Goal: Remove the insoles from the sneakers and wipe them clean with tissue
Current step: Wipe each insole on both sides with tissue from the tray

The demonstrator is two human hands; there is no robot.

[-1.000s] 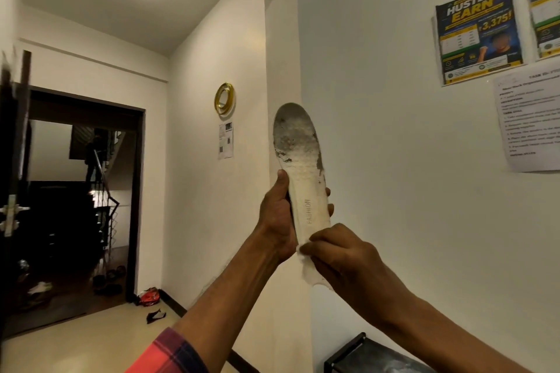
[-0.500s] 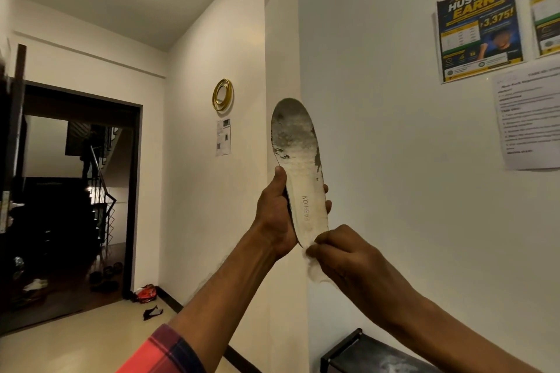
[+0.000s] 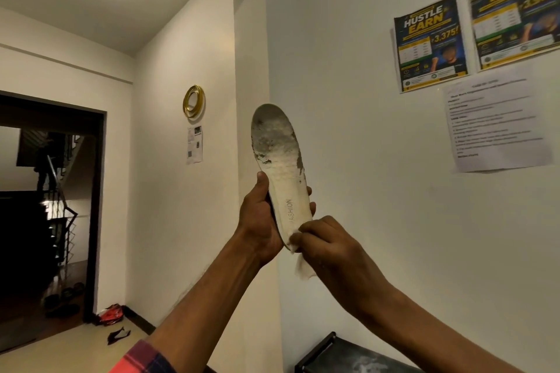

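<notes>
Insole held upright against the white wall
The insole (image 3: 280, 172) points toe-up toward 12 o'clock; the left hand (image 3: 260, 221) grips its heel half, and the right hand (image 3: 327, 239) pinches tissue (image 3: 303, 269) at 6 o'clock.

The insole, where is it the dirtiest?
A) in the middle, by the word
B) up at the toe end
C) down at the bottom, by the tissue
B: the insole has grey, flaky smudges across its upper toe end, while the part around the printed word FASHION and below it looks pale.
</notes>
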